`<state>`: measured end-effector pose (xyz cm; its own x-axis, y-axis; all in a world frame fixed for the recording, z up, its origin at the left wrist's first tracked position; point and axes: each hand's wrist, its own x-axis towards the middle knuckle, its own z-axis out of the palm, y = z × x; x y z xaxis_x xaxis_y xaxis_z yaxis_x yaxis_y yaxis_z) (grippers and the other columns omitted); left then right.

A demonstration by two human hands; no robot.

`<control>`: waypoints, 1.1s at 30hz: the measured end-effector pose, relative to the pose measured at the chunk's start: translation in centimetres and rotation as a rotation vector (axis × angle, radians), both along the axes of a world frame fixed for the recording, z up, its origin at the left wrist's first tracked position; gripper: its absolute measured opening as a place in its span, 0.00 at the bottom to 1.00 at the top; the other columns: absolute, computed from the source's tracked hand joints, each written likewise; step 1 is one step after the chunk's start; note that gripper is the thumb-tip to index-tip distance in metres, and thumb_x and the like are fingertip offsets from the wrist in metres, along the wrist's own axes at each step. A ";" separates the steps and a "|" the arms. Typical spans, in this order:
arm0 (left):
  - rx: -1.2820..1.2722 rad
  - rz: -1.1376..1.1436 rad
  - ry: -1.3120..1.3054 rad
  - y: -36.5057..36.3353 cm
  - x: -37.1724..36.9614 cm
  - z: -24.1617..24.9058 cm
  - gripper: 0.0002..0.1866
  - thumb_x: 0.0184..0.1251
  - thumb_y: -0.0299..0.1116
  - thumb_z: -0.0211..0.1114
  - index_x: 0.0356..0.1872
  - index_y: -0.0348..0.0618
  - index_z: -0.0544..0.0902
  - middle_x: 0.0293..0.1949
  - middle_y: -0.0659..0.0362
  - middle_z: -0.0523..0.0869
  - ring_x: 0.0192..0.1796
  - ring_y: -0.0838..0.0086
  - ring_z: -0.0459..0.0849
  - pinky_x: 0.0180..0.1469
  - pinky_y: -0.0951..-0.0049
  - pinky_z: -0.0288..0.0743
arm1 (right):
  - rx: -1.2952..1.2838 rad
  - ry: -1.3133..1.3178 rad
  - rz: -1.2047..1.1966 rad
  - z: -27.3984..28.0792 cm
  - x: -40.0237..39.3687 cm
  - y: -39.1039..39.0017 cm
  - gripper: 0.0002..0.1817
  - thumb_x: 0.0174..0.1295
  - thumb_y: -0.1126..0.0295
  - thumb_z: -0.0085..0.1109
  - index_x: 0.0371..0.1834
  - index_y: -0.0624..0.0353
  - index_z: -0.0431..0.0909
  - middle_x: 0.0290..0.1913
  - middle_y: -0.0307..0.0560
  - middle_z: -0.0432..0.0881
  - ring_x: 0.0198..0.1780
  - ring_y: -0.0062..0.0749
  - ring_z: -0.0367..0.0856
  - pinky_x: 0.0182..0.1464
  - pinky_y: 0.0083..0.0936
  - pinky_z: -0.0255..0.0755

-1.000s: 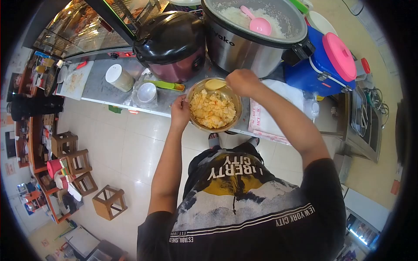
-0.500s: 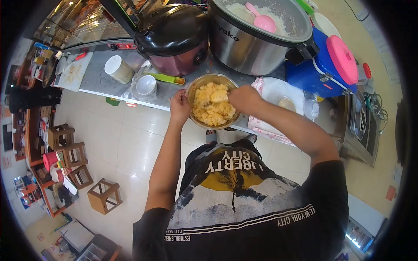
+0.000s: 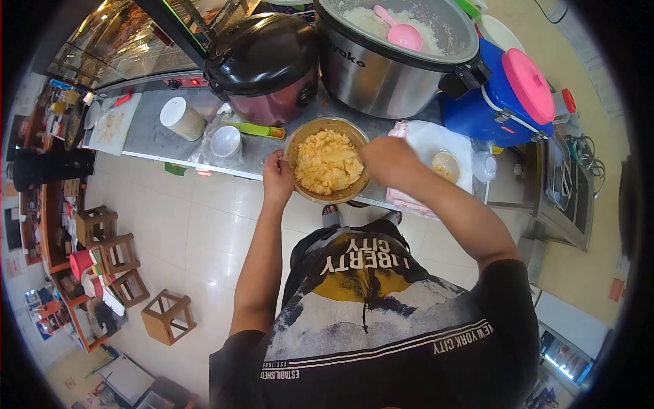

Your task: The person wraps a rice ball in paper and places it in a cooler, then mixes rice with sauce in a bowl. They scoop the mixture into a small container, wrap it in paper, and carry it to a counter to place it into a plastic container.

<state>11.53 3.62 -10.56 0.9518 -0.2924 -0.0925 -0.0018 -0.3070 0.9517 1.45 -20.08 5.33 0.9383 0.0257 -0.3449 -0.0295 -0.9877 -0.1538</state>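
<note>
A metal bowl [image 3: 351, 127] of yellow-orange seasoned rice [image 3: 320, 170] is at the counter's front edge, close to my body. My left hand [image 3: 278, 176] is closed on the bowl's left rim, thumb at the edge. My right hand [image 3: 390, 162] is closed around the handle of a rice paddle [image 3: 338, 156], and the fist hides that handle. The paddle's pale flat head lies in the rice, partly covered by grains. Just behind the bowl, a green-handled tool [image 3: 259, 130] rests on the counter.
Behind stand a lidded rice cooker [image 3: 266, 65] and a large open cooker [image 3: 381, 78] with white rice and a pink scoop [image 3: 405, 36]. A blue cooler [image 3: 480, 109] and white wrapping paper [image 3: 426, 140] are at right. Left are a white-lidded jar [image 3: 182, 118], plastic cups [image 3: 226, 141] and stools [image 3: 168, 317].
My right hand has shifted slightly to the right and nearer my body, and the paddle head sits lower in the rice. My left hand keeps its hold on the rim.
</note>
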 end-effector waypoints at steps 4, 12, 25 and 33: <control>-0.025 0.012 -0.001 -0.3 -0.4 0.2 0.10 0.78 0.27 0.53 0.50 0.32 0.80 0.40 0.47 0.87 0.44 0.67 0.86 0.50 0.68 0.78 | -0.042 0.012 -0.192 -1.1 2.0 -0.7 0.11 0.60 0.72 0.56 0.36 0.62 0.89 0.38 0.59 0.88 0.43 0.52 0.89 0.46 0.43 0.83; -0.033 0.016 -0.030 -0.8 -1.0 1.4 0.10 0.79 0.27 0.53 0.49 0.32 0.80 0.39 0.49 0.88 0.40 0.70 0.85 0.46 0.70 0.77 | -0.038 0.022 0.397 -3.6 2.8 0.9 0.16 0.60 0.74 0.56 0.50 0.61 0.84 0.39 0.55 0.88 0.42 0.49 0.89 0.41 0.43 0.83; -0.007 0.077 -0.067 -1.4 -1.7 0.4 0.11 0.80 0.29 0.53 0.51 0.33 0.79 0.35 0.55 0.84 0.36 0.76 0.81 0.40 0.73 0.77 | 0.080 0.080 0.029 1.1 -2.9 1.2 0.09 0.56 0.76 0.56 0.30 0.65 0.87 0.35 0.60 0.88 0.38 0.52 0.89 0.42 0.43 0.83; -0.032 0.076 0.060 -0.8 -3.2 1.1 0.12 0.80 0.31 0.53 0.54 0.32 0.78 0.36 0.56 0.83 0.36 0.76 0.81 0.38 0.74 0.77 | 0.073 0.043 -0.061 -1.9 -0.7 0.8 0.11 0.59 0.74 0.54 0.33 0.66 0.87 0.36 0.61 0.88 0.39 0.53 0.89 0.43 0.44 0.83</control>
